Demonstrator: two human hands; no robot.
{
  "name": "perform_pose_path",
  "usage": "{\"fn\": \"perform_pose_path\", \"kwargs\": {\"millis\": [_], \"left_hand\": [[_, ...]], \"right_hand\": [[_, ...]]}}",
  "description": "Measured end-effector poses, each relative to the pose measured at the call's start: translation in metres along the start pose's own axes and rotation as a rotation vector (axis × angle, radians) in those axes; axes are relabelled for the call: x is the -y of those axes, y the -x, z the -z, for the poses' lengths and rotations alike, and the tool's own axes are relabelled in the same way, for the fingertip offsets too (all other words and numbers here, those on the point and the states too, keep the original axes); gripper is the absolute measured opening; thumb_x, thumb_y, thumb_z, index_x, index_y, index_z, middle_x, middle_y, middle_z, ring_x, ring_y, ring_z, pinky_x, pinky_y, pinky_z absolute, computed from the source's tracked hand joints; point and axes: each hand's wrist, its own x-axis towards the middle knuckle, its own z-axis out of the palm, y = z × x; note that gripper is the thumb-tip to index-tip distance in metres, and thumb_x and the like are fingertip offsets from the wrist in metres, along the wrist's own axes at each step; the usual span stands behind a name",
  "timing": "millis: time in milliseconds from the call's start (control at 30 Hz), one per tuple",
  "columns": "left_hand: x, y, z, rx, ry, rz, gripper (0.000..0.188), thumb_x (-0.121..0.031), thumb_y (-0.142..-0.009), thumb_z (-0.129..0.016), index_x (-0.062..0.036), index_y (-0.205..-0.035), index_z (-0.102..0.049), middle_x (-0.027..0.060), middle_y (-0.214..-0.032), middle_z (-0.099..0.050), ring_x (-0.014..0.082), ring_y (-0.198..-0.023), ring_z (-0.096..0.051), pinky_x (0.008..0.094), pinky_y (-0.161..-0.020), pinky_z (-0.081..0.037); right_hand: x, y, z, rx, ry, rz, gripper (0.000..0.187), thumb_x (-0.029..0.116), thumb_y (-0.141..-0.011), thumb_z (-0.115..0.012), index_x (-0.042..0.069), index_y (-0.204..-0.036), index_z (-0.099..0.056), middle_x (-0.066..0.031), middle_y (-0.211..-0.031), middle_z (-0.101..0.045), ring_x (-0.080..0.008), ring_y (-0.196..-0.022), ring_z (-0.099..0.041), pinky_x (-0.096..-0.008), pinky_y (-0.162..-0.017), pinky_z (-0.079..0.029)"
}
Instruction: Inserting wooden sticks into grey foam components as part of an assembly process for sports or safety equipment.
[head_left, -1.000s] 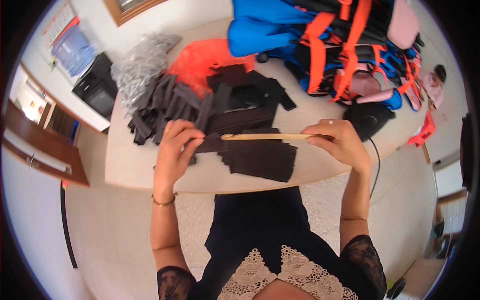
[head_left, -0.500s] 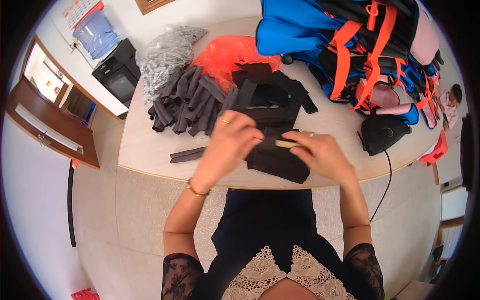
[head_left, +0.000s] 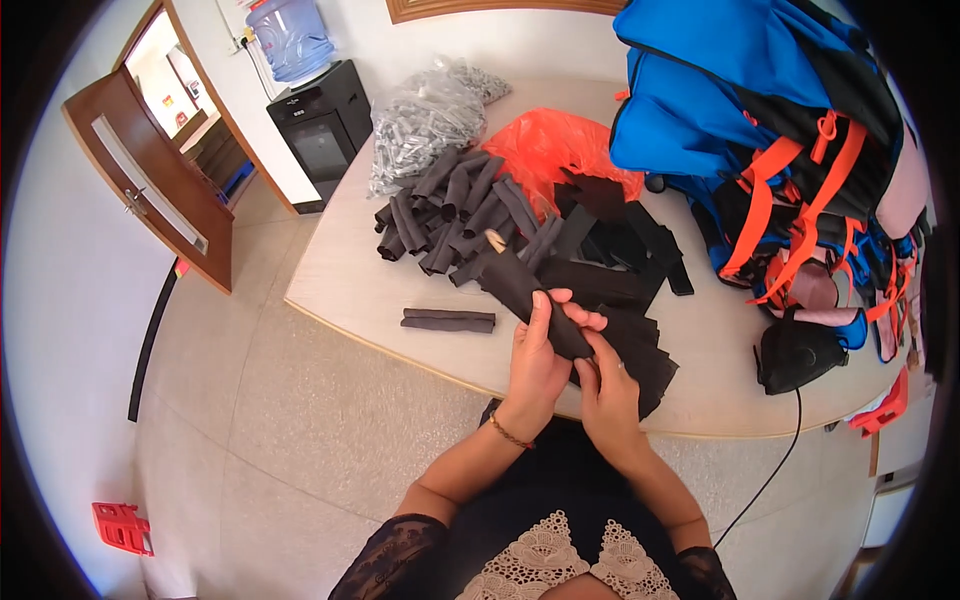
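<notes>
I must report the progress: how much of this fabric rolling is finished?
Done: a pile of black rolls and one roll lying apart on the table. In hand: the left hand and right hand grip a strip wrapped on a stick. Left: flat black strips.

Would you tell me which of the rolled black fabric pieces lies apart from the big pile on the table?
The rolled black piece lying flat near the table's front-left edge: it sits alone on bare tabletop, left of both hands, while the others are heaped together in the pile behind.
</notes>
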Motion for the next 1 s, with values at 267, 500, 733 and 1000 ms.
{"fn": "perform_pose_path", "kwargs": {"millis": [267, 500, 733, 1000], "left_hand": [[-0.026, -0.005, -0.01, -0.22, 0.028, 0.006, 0.034, -0.038, -0.098, -0.049, -0.0048, -0.099, -0.057, 0.004, -0.069, -0.055, 0.0158, -0.057, -0.053, 0.0306, -0.055, -0.047], [-0.069, -0.012, -0.001, -0.191, -0.064, -0.179, 0.034, -0.039, -0.098, -0.049, -0.0077, -0.084, -0.051, -0.0041, -0.053, -0.037, 0.0043, -0.037, -0.025, 0.0212, -0.036, -0.02], [-0.098, -0.019, -0.007, -0.243, 0.023, -0.092, 0.036, -0.042, -0.098, -0.046, -0.0088, -0.085, -0.05, -0.006, -0.05, -0.032, 0.0035, -0.036, -0.022, 0.0215, -0.035, -0.018], [-0.108, -0.05, 0.006, -0.228, -0.155, -0.518, 0.033, -0.037, -0.101, -0.044, -0.01, -0.082, -0.05, -0.0054, -0.052, -0.033, 0.0034, -0.04, -0.022, 0.0193, -0.037, -0.018]], "right_hand": [[-0.001, 0.033, 0.007, 0.16, 0.147, -0.126, 0.022, 0.006, -0.092, -0.053, 0.0, -0.113, -0.051, -0.0223, -0.095, -0.062, -0.0407, -0.082, -0.062, -0.0443, -0.068, -0.05], [0.011, 0.037, 0.04, 0.44, 0.031, -0.189, 0.017, 0.01, -0.093, -0.054, 0.0, -0.106, -0.056, -0.0193, -0.086, -0.062, -0.0362, -0.076, -0.061, -0.0371, -0.066, -0.048], [0.019, 0.042, 0.091, 0.619, -0.04, -0.334, 0.019, 0.014, -0.092, -0.057, 0.002, -0.106, -0.06, -0.0164, -0.083, -0.063, -0.0285, -0.073, -0.063, -0.0336, -0.065, -0.048], [-0.001, 0.015, 0.099, 0.317, -0.45, -0.283, 0.022, 0.012, -0.083, -0.068, 0.006, -0.103, -0.064, 0.0002, -0.06, -0.05, -0.0078, -0.05, -0.043, -0.0224, -0.05, -0.038]]}}
